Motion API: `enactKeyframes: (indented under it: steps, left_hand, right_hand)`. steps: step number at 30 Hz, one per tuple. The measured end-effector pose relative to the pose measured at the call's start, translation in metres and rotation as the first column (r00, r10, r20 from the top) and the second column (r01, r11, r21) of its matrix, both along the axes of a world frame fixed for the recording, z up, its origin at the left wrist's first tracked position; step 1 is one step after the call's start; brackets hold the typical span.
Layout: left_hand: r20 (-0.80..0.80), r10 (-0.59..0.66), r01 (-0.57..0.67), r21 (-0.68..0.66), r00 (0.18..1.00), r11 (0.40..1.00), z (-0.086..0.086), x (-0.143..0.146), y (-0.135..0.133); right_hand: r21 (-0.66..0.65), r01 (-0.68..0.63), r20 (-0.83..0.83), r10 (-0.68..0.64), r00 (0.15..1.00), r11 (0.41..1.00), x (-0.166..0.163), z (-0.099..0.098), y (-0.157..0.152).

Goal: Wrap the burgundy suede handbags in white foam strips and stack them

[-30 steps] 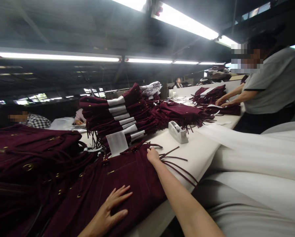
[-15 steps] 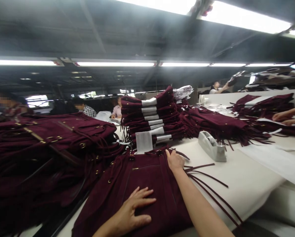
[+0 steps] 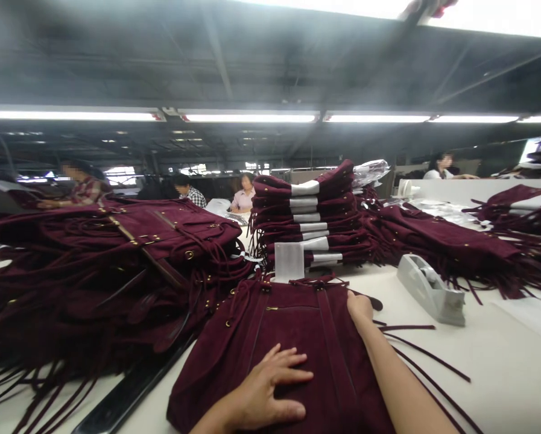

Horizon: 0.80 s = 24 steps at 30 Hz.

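Observation:
A burgundy suede-like handbag point(image 3: 292, 337) lies on the table in front of me, with two straps, a short front zip and brass fittings. My left hand point(image 3: 272, 386) rests flat on its front panel, fingers spread. At the bag's upper right edge, my right hand point(image 3: 359, 306) is closed on the side, its fingertips partly hidden. Long thin fringe cords point(image 3: 426, 355) trail out to the right of the bag. Just behind its top edge stands a translucent whitish sheet point(image 3: 289, 261).
Folded burgundy bags with white bands form a stack point(image 3: 309, 217) behind. A larger bag pile point(image 3: 116, 259) fills the left, above a black flat strip point(image 3: 134, 386). A grey tape dispenser point(image 3: 433, 292) stands right, before more bags point(image 3: 451, 235). Several people work in the background.
My view has turned left, so things appear farther right. My right hand has shifted slightly outward along the bag's upper corner. My left hand stays flat on the front.

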<state>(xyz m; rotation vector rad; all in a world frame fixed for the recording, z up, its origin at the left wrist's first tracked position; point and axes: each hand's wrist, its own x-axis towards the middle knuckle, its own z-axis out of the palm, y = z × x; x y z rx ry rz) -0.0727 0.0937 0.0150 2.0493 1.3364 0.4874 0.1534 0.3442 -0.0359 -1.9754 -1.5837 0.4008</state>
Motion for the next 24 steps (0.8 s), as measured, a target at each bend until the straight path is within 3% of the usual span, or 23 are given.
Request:
enactKeyframes:
  steps: [3, 6, 10, 12, 14, 17, 20, 24]
  left_hand:
    - [0.014, -0.003, 0.003, 0.001, 1.0, 1.0, 0.001, -0.001, -0.001]
    - [0.044, 0.008, -0.009, 0.03, 0.999, 1.0, -0.003, -0.003, -0.003]
    - [0.101, 0.02, -0.029, 0.082, 0.995, 0.996, -0.022, -0.007, -0.001]
    - [0.129, 0.023, -0.038, 0.111, 0.991, 0.993, -0.036, -0.009, 0.003]
    - [0.16, 0.024, -0.046, 0.135, 0.987, 0.99, -0.05, -0.011, 0.009]
    - [0.192, 0.006, -0.035, 0.151, 0.981, 0.988, -0.061, -0.014, 0.016]
    - [0.208, -0.008, -0.025, 0.154, 0.978, 0.988, -0.058, -0.014, 0.015]
    - [0.216, 0.015, -0.043, 0.125, 0.976, 0.991, -0.044, -0.012, 0.005]
  right_hand:
    - [-0.017, 0.046, 0.035, -0.045, 0.998, 0.999, -0.007, 0.006, -0.012]
    - [0.086, 0.051, 0.087, -0.058, 0.994, 0.995, -0.012, 0.014, -0.027]
    - [0.334, -0.166, 0.325, 0.052, 0.944, 0.928, -0.01, 0.015, -0.034]
    - [0.363, -0.305, 0.43, 0.132, 0.893, 0.881, -0.008, 0.01, -0.031]
    - [0.311, -0.34, 0.435, 0.185, 0.881, 0.887, -0.004, 0.005, -0.027]
    - [0.147, -0.292, 0.419, 0.207, 0.884, 0.945, 0.003, 0.003, -0.025]
    - [0.002, -0.308, 0.524, 0.261, 0.81, 0.951, 0.008, 0.012, -0.033]
    - [-0.057, -0.425, 0.632, 0.362, 0.685, 0.904, 0.0, 0.032, -0.049]
